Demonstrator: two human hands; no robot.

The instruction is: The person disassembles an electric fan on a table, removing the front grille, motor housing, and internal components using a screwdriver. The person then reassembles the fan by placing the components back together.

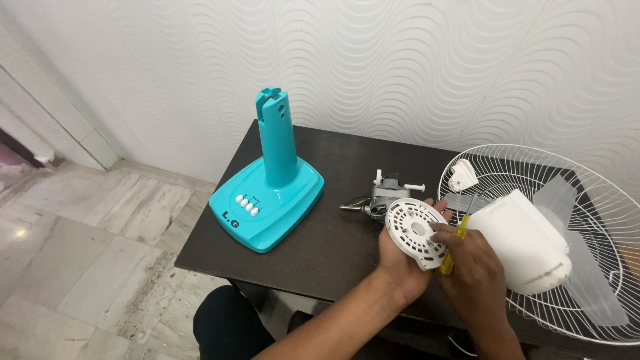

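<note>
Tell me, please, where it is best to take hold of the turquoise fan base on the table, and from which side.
Grip the turquoise fan base by its upright column, coming from the side, above the button panel. The column stands vertical and is narrow enough to wrap, while the wide, sloped foot offers no edge to close on. Both hands are busy now.

A round white slotted motor cover [415, 231] is held tilted above the dark table [320, 233], just right of the metal fan motor [383, 197]. A yellow-handled screwdriver [455, 243] is gripped upright against the cover's right edge.
</note>
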